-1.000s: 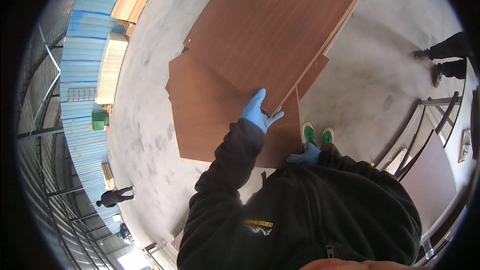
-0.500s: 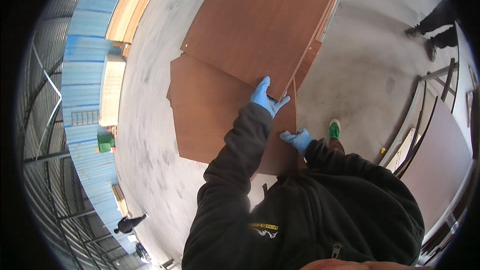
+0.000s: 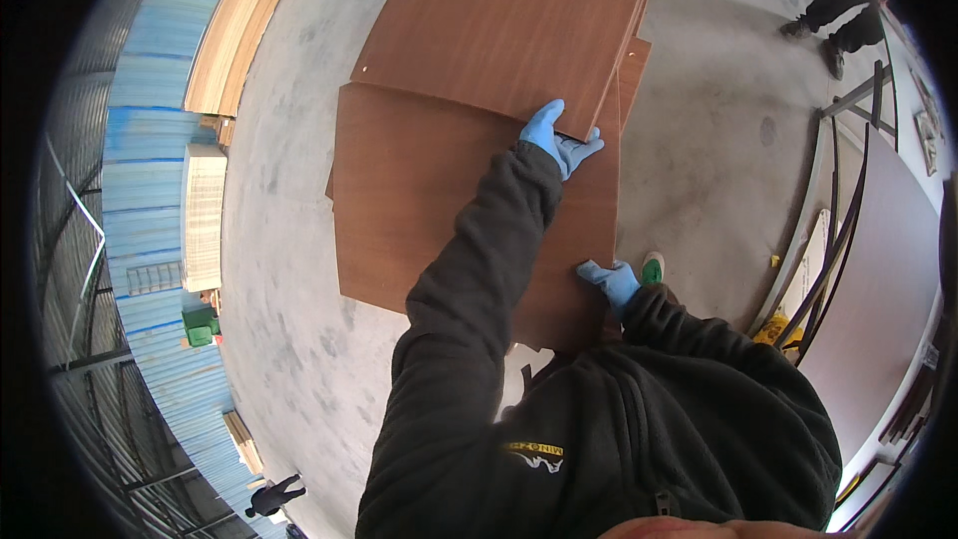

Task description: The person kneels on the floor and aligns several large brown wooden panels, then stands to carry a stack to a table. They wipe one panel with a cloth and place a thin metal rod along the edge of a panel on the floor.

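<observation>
Two large reddish-brown wooden panels lie overlapped in front of me. My left hand (image 3: 561, 142), in a blue glove, grips the near right corner of the upper panel (image 3: 499, 25), thumb on top and the other fingers partly hidden at the edge. This panel reaches out past the top of the view, with a small pale spot near its left corner. Beneath it is the lower panel (image 3: 439, 200), angled differently. My right hand (image 3: 613, 283), also blue-gloved, holds this panel's right edge close to my body, fingers partly hidden.
More panel corners (image 3: 633, 70) show under the stack. Light boards (image 3: 205, 215) are piled along the blue wall at left. A large greyish panel (image 3: 878, 289) and a metal frame (image 3: 860, 95) stand at right. One person (image 3: 843, 15) stands far right; another (image 3: 272, 497) is far left.
My left hand and the upper panel's corner have moved away from me and slightly right. The right hand stays at the lower panel's edge. The whole view has shifted a little.
</observation>
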Motion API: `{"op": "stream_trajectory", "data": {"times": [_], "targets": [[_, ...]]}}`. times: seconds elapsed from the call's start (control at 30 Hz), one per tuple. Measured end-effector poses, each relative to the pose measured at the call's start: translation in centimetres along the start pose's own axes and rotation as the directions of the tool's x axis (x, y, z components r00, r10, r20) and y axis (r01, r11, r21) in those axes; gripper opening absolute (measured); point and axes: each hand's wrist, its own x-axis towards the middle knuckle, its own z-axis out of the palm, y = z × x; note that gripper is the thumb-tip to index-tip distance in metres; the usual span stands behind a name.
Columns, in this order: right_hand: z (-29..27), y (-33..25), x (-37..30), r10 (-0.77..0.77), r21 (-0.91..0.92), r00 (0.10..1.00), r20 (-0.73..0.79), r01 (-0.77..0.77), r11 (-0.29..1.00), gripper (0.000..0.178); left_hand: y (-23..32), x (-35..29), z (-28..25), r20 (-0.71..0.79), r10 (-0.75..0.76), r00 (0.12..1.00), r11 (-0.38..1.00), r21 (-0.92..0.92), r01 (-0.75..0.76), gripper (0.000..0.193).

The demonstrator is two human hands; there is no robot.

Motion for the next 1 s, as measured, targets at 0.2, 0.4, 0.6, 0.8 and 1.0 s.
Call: {"op": "stream_trajectory", "data": {"times": [0.2, 0.4, 0.6, 0.8, 1.0], "targets": [[1.3, -0.4, -0.8, 0.013, -0.027, 0.999, -0.031, -0.013, 1.000, 0.046, 3.5, -6.8, 2.8, -0.109, -0.056, 0.993, 0.777, 0.619, 0.111, 0.044], [2.7, -0.1, -2.2, 0.022, 0.043, 0.995, -0.101, -0.018, 0.999, 0.045, 13.4, -18.9, -10.1, 0.029, 0.268, 0.963, 0.400, 0.906, -0.138, 0.045], [5.0, 1.6, -2.7, -0.237, -0.086, 0.926, -0.293, 0.222, 0.971, 0.042, 25.5, -21.1, -43.1, 0.017, 0.952, 0.305, -0.188, 0.819, 0.541, 0.078], [8.6, 4.7, -4.8, -0.300, -0.136, 0.867, -0.399, 0.267, 0.954, 0.050, 29.8, -21.4, -58.5, -0.261, 0.776, 0.574, 0.065, 0.939, 0.339, 0.094], [12.6, 10.4, -7.7, -0.321, -0.096, 0.833, -0.450, 0.312, 0.945, 0.049, 32.3, -24.4, -58.6, -0.239, 0.808, 0.538, -0.025, 0.899, 0.437, 0.092]]}}
